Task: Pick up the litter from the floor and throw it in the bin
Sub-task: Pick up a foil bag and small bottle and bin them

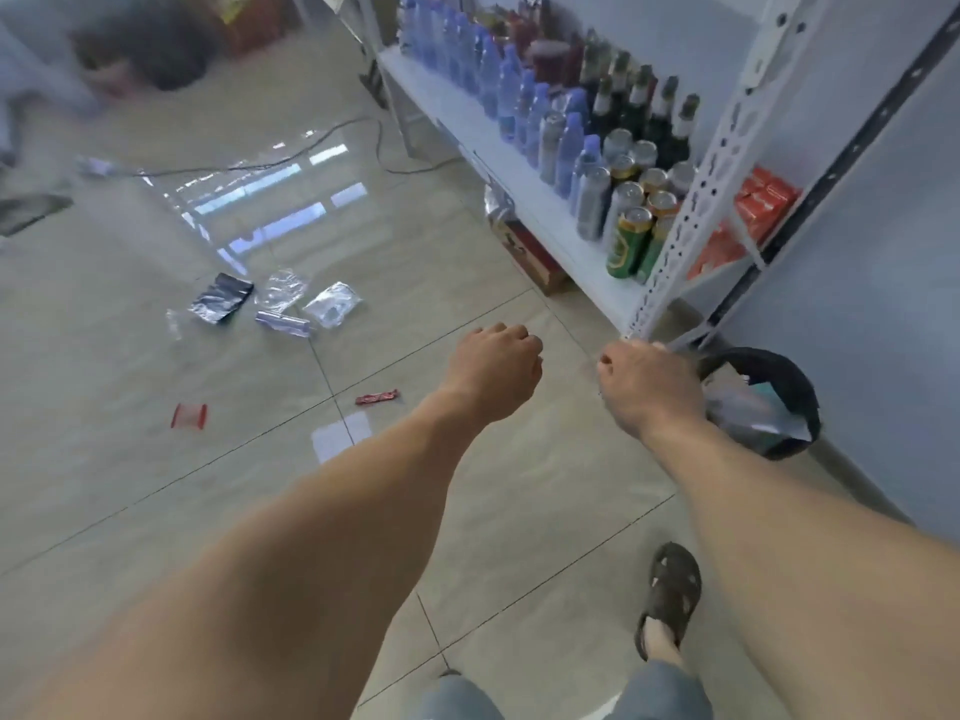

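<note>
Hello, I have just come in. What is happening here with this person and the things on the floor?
A person is clearing litter off a tiled floor. Both arms reach forward; the left hand is curled and seems to hold nothing, and the right hand is curled just beside the bin, which has a dark liner and already holds rubbish. Still lying on the floor are a red wrapper, a small red packet and a cluster of foil and clear plastic bags.

Single head view, steeply down over outstretched forearms toward tiled floor (156, 511).
</note>
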